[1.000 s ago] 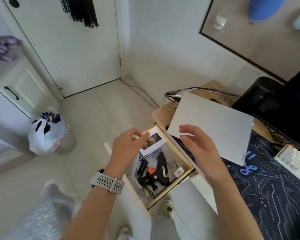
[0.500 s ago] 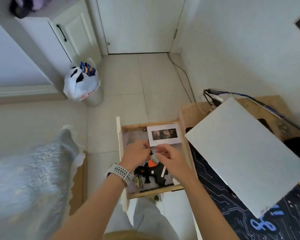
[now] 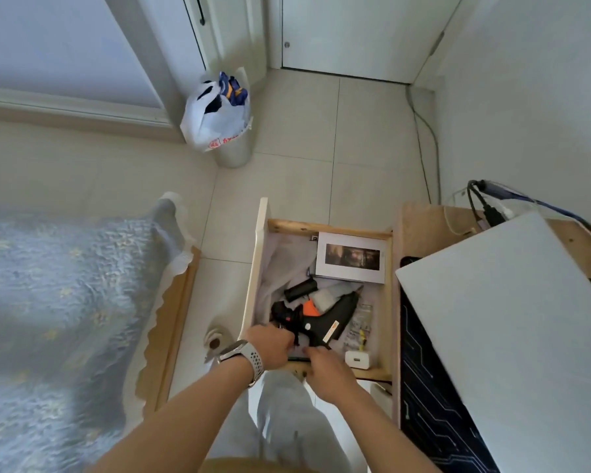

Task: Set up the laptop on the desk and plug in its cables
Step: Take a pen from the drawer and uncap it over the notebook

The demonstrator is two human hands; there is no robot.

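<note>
A closed silver laptop (image 3: 512, 336) lies askew on the wooden desk (image 3: 420, 230) at the right, partly over a dark printed desk mat (image 3: 423, 404). Dark cables (image 3: 485, 206) hang at the desk's far corner, behind the laptop. An open wooden drawer (image 3: 261, 254) sticks out to the desk's left. Both hands reach into its near end. My left hand (image 3: 270, 346), with a watch on the wrist, curls down beside a black glue gun (image 3: 325, 322). My right hand (image 3: 328, 370) touches a dark flat thing at the drawer's near wall. The fingertips of both hands are hidden.
The drawer also holds a white charger (image 3: 357, 359), a white booklet with a dark picture (image 3: 352, 259) and a small black cylinder (image 3: 301, 289). A bed with a blue cover (image 3: 65, 302) is at the left. A bin with a white bag (image 3: 219, 121) stands on the tiled floor.
The camera tilted further down and left. Both hands moved from the middle of the drawer to its near end, beside the glue gun.
</note>
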